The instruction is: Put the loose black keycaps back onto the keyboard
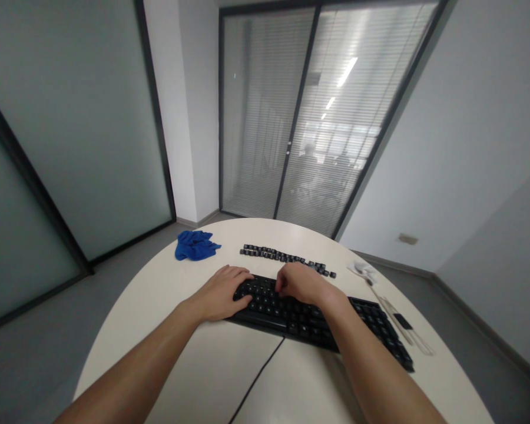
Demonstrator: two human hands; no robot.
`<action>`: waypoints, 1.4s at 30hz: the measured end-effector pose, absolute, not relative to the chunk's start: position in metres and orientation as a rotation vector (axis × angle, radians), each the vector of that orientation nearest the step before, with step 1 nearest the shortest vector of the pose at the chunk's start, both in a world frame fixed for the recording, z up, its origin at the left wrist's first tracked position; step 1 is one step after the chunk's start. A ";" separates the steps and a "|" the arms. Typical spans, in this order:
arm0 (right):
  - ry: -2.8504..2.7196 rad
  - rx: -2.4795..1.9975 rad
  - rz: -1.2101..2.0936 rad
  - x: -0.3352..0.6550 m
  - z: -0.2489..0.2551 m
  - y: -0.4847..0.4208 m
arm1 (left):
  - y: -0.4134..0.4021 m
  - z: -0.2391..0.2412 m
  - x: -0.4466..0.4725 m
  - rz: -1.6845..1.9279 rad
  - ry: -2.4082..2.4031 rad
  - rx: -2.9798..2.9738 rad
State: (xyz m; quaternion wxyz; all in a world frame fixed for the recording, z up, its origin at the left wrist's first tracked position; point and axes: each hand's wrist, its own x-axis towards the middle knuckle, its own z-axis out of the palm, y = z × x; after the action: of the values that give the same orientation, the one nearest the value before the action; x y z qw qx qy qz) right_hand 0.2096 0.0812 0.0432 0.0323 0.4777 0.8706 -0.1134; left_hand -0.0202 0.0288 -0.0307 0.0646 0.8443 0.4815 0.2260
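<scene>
A black keyboard [261, 303] lies across the white round table [176, 377], tilted so its right end comes nearer to me. Around its left end, my left hand [223, 291] is closed, thumb on the front edge and fingers at the back. My right hand [301, 284] is over the upper middle keys, with its fingers curled and pinched at the key surface. Whatever those fingertips hold, if anything, is hidden. Behind the keyboard, loose black keycaps [271, 254] lie in two uneven rows. My right forearm covers part of the keyboard's right half.
A crumpled blue cloth [196, 245] is at the back left of the table. On the right lie a small clear and white bag [362, 270], a thin brush [386, 309] and a wire tool with a dark handle [402, 321]. A black cable [259, 375] runs toward me.
</scene>
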 end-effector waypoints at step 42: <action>2.741 1.541 0.198 0.242 -0.001 0.126 | 0.028 -0.029 -0.021 0.700 1.423 2.555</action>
State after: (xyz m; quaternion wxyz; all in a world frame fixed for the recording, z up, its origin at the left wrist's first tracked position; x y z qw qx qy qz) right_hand 0.2416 0.1260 -0.0009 -0.0046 0.4890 0.8700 0.0628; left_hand -0.0213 0.0279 -0.0291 0.0671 0.8478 0.4720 0.2323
